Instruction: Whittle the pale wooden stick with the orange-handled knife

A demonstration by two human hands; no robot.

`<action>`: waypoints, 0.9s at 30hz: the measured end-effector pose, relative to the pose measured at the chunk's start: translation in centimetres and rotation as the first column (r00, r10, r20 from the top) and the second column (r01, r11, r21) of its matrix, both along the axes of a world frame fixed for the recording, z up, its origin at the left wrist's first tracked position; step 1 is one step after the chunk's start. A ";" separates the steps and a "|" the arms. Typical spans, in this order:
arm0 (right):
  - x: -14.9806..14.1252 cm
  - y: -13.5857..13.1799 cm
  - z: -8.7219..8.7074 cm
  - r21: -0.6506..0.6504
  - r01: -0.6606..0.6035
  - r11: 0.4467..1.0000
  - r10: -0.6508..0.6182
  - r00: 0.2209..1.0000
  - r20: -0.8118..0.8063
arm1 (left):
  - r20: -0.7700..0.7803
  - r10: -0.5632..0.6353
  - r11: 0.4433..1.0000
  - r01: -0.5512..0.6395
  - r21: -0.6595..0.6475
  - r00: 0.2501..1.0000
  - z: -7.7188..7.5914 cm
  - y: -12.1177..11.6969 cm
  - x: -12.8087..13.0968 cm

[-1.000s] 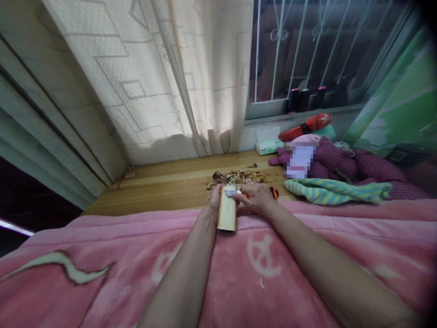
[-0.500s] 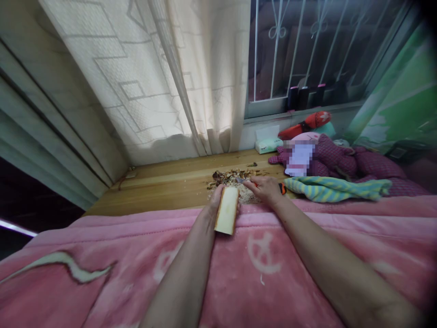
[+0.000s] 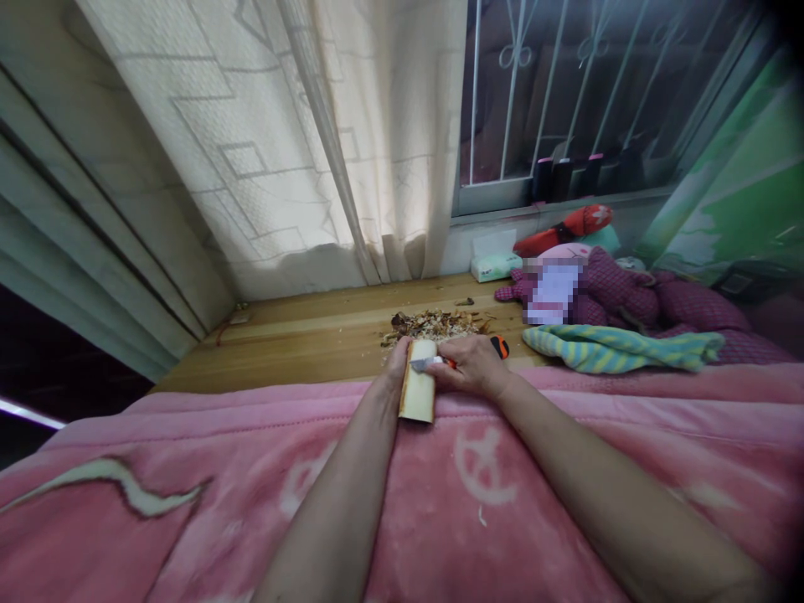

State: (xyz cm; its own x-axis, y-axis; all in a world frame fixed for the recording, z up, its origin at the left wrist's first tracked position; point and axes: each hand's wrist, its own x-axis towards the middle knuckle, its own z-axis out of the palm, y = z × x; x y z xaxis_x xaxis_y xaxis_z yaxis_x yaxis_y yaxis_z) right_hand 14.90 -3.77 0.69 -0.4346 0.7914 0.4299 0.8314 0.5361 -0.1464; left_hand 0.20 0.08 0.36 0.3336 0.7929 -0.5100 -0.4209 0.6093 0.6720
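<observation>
My left hand (image 3: 397, 368) is wrapped round the far left side of a pale wood piece (image 3: 417, 396). The piece is long and block-like, with brown bark-like edges, and tilts down toward me. In my closed right hand (image 3: 472, 365) is a utility knife (image 3: 499, 347) with an orange and black handle. Its metal blade lies across the pale upper face of the wood. My right fingers hide most of the handle. Just beyond both hands, a heap of shavings (image 3: 433, 325), light curls mixed with dark brown bits, lies on the wooden surface (image 3: 301, 335).
A pink blanket (image 3: 251, 502) spreads beneath my forearms. To the right lie a striped cloth (image 3: 621, 347), a purple checked stuffed toy (image 3: 697, 301) and a pixelated phone-like rectangle (image 3: 553, 293). A tissue pack (image 3: 495, 266) stands by the wall, near curtains (image 3: 264, 151) and a barred window.
My right hand has drawn the knife back toward me and left, from over the shavings onto the wood's face. The wood piece has shifted slightly; my left hand keeps its hold.
</observation>
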 end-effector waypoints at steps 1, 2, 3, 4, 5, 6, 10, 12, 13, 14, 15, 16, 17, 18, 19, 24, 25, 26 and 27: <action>-0.1 -0.1 0.0 -0.005 -0.017 1.000 0.017 1.000 0.000 | -0.021 0.032 0.999 -0.031 0.013 0.999 0.0 0.1 0.1; -0.1 -0.1 0.0 -0.010 -0.027 1.000 0.027 1.000 0.000 | -0.043 0.056 0.998 -0.055 0.024 0.997 0.1 0.1 0.2; -0.1 -0.2 0.0 -0.016 -0.033 0.999 0.033 0.999 0.000 | -0.062 0.070 0.997 -0.069 0.033 0.996 0.2 0.2 0.3; -0.2 -0.2 0.0 -0.021 -0.033 0.999 0.033 0.999 0.002 | -0.076 0.076 0.997 -0.073 0.041 0.994 0.2 0.2 0.4; -0.2 -0.3 0.0 -0.027 -0.029 0.999 0.029 1.000 0.006 | -0.088 0.078 0.996 -0.074 0.050 0.993 0.2 0.3 0.4; -0.2 -0.3 0.0 -0.032 -0.022 0.999 0.022 1.000 0.012 | -0.100 0.078 0.996 -0.073 0.058 0.992 0.2 0.4 0.4; -0.2 -0.2 0.1 -0.046 -0.010 0.999 0.012 0.999 0.030 | -0.121 0.096 0.992 -0.085 0.094 0.988 -0.1 0.5 0.1; 0.0 0.0 0.1 -0.041 0.012 0.999 -0.011 1.000 0.023 | -0.149 0.067 0.995 -0.055 0.085 0.987 -0.1 0.4 0.0; 0.2 0.2 0.0 -0.039 0.037 0.999 -0.037 0.999 0.018 | -0.162 0.018 0.998 -0.007 0.068 0.987 0.0 0.2 0.0; 0.4 0.5 -0.1 -0.037 0.071 0.997 -0.070 0.997 0.014 | -0.175 -0.048 0.997 0.057 0.044 0.983 0.2 0.0 0.0; 0.7 0.8 -0.2 -0.036 0.110 0.993 -0.110 0.994 0.011 | -0.171 -0.128 0.991 0.134 0.022 0.977 0.4 -0.2 0.0; 0.9 1.1 -0.4 -0.034 0.138 0.990 -0.138 0.990 0.009 | -0.166 -0.188 0.981 0.193 0.011 0.968 0.5 -0.5 0.0; 1.2 1.4 -0.5 -0.031 0.168 0.985 -0.168 0.986 0.004 | -0.160 -0.223 0.973 0.229 0.017 0.962 0.7 -0.7 0.0; 1.5 1.6 -0.7 -0.029 0.195 0.980 -0.195 0.981 0.001 | -0.153 -0.243 0.968 0.250 0.030 0.958 0.9 -0.9 0.0; 1.7 1.9 -0.8 -0.028 0.223 0.974 -0.223 0.975 -0.003 | -0.149 -0.250 0.965 0.259 0.042 0.957 1.0 -1.1 0.0; 2.0 2.2 -1.2 -0.040 0.354 0.934 -0.356 0.932 -0.072 | -0.099 -0.255 0.963 0.262 0.063 0.962 1.0 -1.1 0.0; 1.9 2.2 -1.2 -0.038 0.344 0.938 -0.346 0.934 -0.087 | -0.095 -0.255 0.963 0.262 0.064 0.962 0.9 -1.0 -0.1; 1.7 2.1 -1.2 -0.036 0.317 0.948 -0.319 0.943 -0.094 | -0.092 -0.251 0.964 0.257 0.062 0.964 0.8 -0.9 -0.1; 1.5 1.9 -1.2 -0.035 0.278 0.960 -0.280 0.956 -0.093 | -0.091 -0.243 0.967 0.249 0.055 0.966 0.7 -0.9 -0.2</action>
State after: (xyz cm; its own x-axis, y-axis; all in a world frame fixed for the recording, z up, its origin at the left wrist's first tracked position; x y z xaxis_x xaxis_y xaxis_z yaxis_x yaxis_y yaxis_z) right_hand 16.44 -1.87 -0.51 -0.1529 0.8848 0.4402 0.9289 0.2808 -0.2417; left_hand 0.04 -0.77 1.09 0.4812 0.7241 -0.4941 -0.2049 0.6409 0.7397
